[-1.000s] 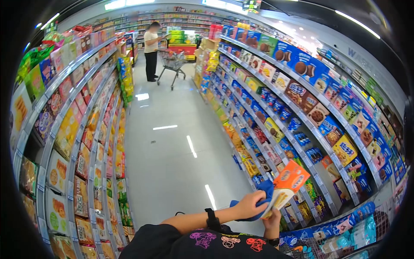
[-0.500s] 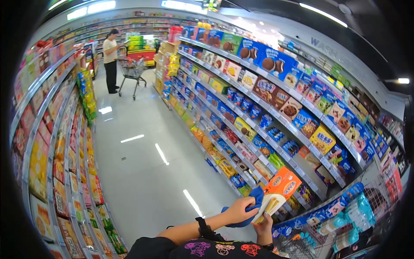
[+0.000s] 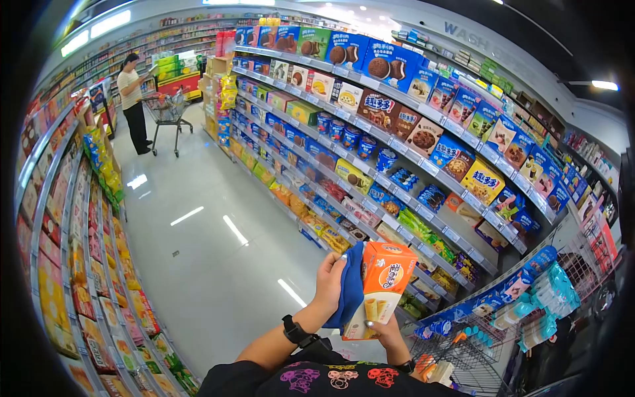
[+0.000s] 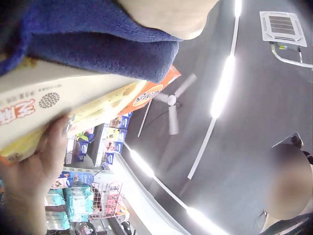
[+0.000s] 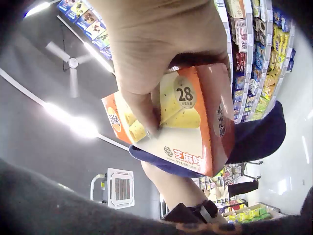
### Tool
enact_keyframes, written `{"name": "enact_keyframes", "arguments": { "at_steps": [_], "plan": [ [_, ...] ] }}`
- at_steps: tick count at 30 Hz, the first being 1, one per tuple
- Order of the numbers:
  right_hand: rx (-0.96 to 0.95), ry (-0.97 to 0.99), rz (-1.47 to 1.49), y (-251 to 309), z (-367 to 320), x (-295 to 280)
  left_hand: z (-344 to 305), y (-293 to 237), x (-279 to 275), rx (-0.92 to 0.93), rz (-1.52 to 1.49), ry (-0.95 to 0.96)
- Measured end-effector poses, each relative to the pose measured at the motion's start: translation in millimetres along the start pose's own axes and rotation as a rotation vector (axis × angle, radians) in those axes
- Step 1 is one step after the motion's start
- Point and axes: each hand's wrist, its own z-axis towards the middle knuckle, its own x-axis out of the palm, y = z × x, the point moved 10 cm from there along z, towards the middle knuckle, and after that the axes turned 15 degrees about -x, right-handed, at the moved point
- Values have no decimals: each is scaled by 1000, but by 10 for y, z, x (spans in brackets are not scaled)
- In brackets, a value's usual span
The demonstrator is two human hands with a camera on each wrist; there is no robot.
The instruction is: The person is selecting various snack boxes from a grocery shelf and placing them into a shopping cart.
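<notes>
An orange and cream snack box (image 3: 389, 281) is held up in front of the chest in the head view, its front printed with rolled biscuits. My right hand (image 3: 389, 336) grips its lower right part; the right wrist view shows the thumb of that hand (image 5: 156, 44) pressed on the box (image 5: 183, 120). My left hand (image 3: 328, 286) holds a blue fabric item (image 3: 352, 286) against the box's left side. In the left wrist view the blue fabric (image 4: 107, 54) lies folded between my left hand (image 4: 168, 14) and the box (image 4: 54, 93).
Shelves of packaged snacks (image 3: 380, 106) run along the right, with more shelves (image 3: 73, 264) on the left. A wire cart (image 3: 476, 354) with packages stands at lower right. Far up the aisle are a person (image 3: 132, 102) and another cart (image 3: 169, 111).
The head view has turned toward the right-hand shelves. The box has turned more upright and come closer to the chest, with both hands moving along. The hold on box and fabric continues.
</notes>
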Motion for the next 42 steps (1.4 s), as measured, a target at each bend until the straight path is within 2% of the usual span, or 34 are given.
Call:
{"name": "enact_keyframes", "arguments": {
  "at_steps": [3, 6, 8, 12, 13, 16, 19, 23, 26, 27, 30, 33, 36, 39, 42],
  "plan": [
    [-46, -13, -60, 66, 9, 44, 22, 84, -56, -4, 58, -8],
    [-100, -57, -133, 173, 43, -5, 92, 277, -22, -108, 2, 58],
    [-125, -91, -159, 219, 54, -82, 312, 661, -176, -136, 147, 103],
    [-222, -177, -152, 383, 49, -155, 183, 740, -89, -187, 383, 104],
    [-243, -187, -193, 448, 47, -149, 222, 775, -76, -124, 429, 163],
    [-327, -173, -282, 620, 60, -110, 86, 817, 137, -268, 410, 323],
    [-394, -130, -352, 771, 59, 9, -182, 730, 237, -546, 427, 264],
    [-393, -127, -488, 725, 65, -6, -221, 846, 132, -797, 425, 262],
    [-365, -79, -627, 659, 74, -93, 6, 699, 187, -325, 190, 331],
    [-361, -67, -610, 637, 70, -122, -36, 621, 266, -322, 168, 378],
    [-222, 33, -626, 524, 106, -165, 101, 629, 184, -147, 281, 370],
    [-144, 164, -653, 343, 210, -202, 149, 406, 168, -7, 248, 352],
    [-111, 275, -641, 163, 271, -45, 164, 124, 82, 9, -17, 311],
    [19, 331, -554, -29, 248, 132, 122, -174, -54, 195, 134, 180],
    [32, 398, -558, -170, 249, 259, -61, -445, -40, 397, 383, 31]
  ]
}}
